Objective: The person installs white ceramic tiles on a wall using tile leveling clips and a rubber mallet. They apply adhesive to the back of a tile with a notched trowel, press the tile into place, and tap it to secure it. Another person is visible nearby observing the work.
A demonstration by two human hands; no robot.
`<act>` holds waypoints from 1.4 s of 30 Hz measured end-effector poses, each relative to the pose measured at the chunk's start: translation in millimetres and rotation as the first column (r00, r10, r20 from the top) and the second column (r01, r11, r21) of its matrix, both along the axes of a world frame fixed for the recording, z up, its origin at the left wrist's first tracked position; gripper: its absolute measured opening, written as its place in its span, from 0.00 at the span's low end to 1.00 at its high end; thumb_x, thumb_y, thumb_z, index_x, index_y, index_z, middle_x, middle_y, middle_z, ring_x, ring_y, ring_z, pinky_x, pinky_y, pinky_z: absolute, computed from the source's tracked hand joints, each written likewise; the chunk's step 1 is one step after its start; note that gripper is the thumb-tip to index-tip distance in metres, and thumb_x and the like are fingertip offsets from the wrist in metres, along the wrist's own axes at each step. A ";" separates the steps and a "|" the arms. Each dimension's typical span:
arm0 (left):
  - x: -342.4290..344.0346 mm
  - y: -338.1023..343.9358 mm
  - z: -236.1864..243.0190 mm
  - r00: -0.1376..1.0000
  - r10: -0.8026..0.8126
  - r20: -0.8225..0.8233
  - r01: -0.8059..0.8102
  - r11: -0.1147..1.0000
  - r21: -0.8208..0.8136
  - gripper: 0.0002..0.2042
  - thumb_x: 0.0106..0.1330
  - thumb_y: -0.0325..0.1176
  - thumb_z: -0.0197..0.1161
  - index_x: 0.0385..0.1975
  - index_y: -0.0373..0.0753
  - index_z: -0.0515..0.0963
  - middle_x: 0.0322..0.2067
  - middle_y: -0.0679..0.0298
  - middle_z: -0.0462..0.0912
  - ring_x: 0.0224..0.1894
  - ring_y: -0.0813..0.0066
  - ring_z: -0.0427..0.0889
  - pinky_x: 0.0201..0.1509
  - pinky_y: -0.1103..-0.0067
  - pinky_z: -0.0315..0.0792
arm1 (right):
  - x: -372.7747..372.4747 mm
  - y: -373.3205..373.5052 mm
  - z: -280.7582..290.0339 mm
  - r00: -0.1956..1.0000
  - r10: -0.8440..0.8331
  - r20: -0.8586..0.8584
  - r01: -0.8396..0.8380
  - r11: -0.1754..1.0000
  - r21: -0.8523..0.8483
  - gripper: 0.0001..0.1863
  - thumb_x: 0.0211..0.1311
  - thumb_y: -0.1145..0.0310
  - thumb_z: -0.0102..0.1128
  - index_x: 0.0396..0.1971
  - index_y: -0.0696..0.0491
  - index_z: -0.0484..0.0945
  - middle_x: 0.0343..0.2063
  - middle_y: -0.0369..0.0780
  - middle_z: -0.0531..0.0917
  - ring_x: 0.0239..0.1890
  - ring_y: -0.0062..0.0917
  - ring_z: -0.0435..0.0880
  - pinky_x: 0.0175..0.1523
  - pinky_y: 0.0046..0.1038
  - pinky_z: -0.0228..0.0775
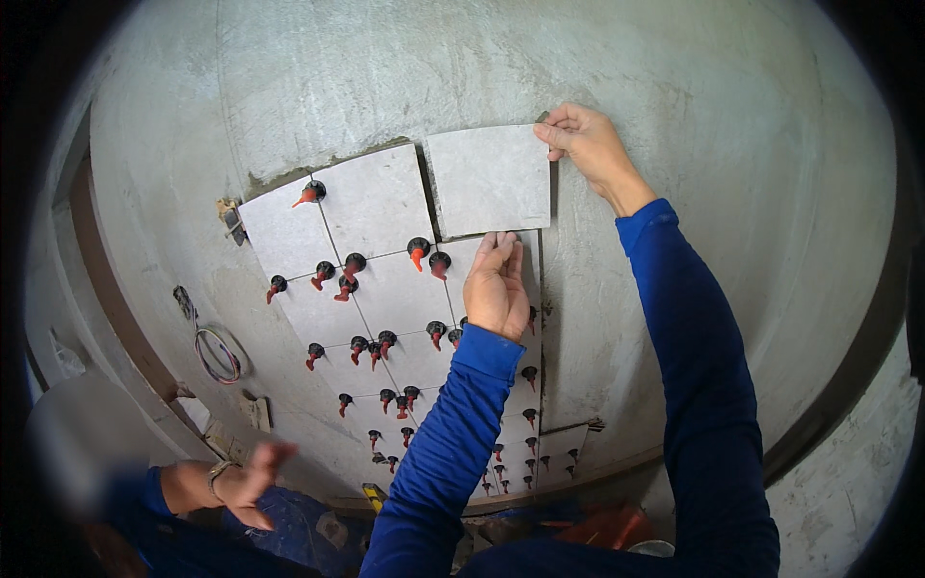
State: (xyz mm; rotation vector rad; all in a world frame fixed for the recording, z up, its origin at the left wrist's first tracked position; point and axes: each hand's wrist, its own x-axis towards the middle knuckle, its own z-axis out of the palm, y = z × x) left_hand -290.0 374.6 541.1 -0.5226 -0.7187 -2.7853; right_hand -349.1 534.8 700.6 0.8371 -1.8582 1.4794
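A light grey wall tile [489, 178] is up against the wall, right of the top row of set tiles, with a dark gap along its left side. My right hand [578, 143] pinches its upper right corner. Below, my left hand [498, 287] has its fingertips at the tile's lower edge, palm turned up and fingers together, bearing it from underneath. Next to it, a set tile [374, 202] is bedded on the wall. Red-handled tile levelling clips [418, 252] with black bases sit along the joints, several close to my left hand and partly hidden by it.
Bare grey plaster wall [723, 125] surrounds the tiles. Coiled wires [218, 354] stick out at the left. At lower left is another person's hand [249, 482] with a wristwatch. A yellow tool [374, 496] and a reddish object [607, 528] lie low down.
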 end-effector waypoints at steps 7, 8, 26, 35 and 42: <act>-1.8 7.4 -0.2 0.997 0.070 0.014 -0.070 0.998 -0.005 0.32 0.75 0.23 0.60 0.73 0.21 0.53 0.63 0.49 0.72 0.66 0.63 0.74 0.77 0.72 0.67 | 10.9 -3.1 -0.3 0.999 -0.016 -0.029 0.015 1.000 -0.019 0.10 0.68 0.69 0.71 0.39 0.59 0.82 0.31 0.39 0.85 0.28 0.20 0.81 0.37 0.21 0.74; -1.5 8.8 -0.1 0.996 0.086 0.024 -0.086 0.996 -0.001 0.30 0.75 0.24 0.60 0.72 0.22 0.57 0.62 0.50 0.74 0.64 0.64 0.75 0.77 0.72 0.68 | 11.7 -3.2 -0.3 1.000 -0.009 -0.029 0.008 1.000 -0.021 0.10 0.68 0.69 0.71 0.39 0.59 0.82 0.31 0.39 0.85 0.28 0.20 0.81 0.37 0.21 0.74; -2.4 35.2 15.2 0.898 0.377 0.227 -0.377 0.925 -0.046 0.30 0.61 0.36 0.81 0.53 0.34 0.66 0.47 0.57 0.76 0.48 0.71 0.75 0.57 0.74 0.71 | 24.0 -10.0 -0.5 0.999 0.010 -0.041 -0.011 1.000 -0.018 0.12 0.67 0.68 0.71 0.42 0.62 0.83 0.35 0.42 0.87 0.30 0.22 0.82 0.37 0.24 0.75; -1.7 37.9 25.8 0.845 0.450 0.288 -0.448 0.891 -0.076 0.36 0.58 0.39 0.84 0.54 0.35 0.60 0.48 0.53 0.71 0.51 0.66 0.71 0.59 0.68 0.68 | 34.9 -13.6 -3.4 0.999 0.017 -0.039 -0.018 1.000 -0.019 0.11 0.67 0.69 0.71 0.41 0.61 0.83 0.35 0.42 0.87 0.30 0.22 0.82 0.37 0.23 0.75; 5.4 42.3 27.3 0.826 0.458 0.330 -0.446 0.888 -0.116 0.36 0.58 0.35 0.83 0.53 0.33 0.60 0.48 0.49 0.71 0.53 0.62 0.72 0.62 0.66 0.69 | 39.9 -17.8 -5.6 0.999 0.010 -0.042 -0.009 1.000 0.020 0.08 0.68 0.70 0.70 0.39 0.58 0.83 0.33 0.39 0.86 0.32 0.20 0.81 0.36 0.21 0.75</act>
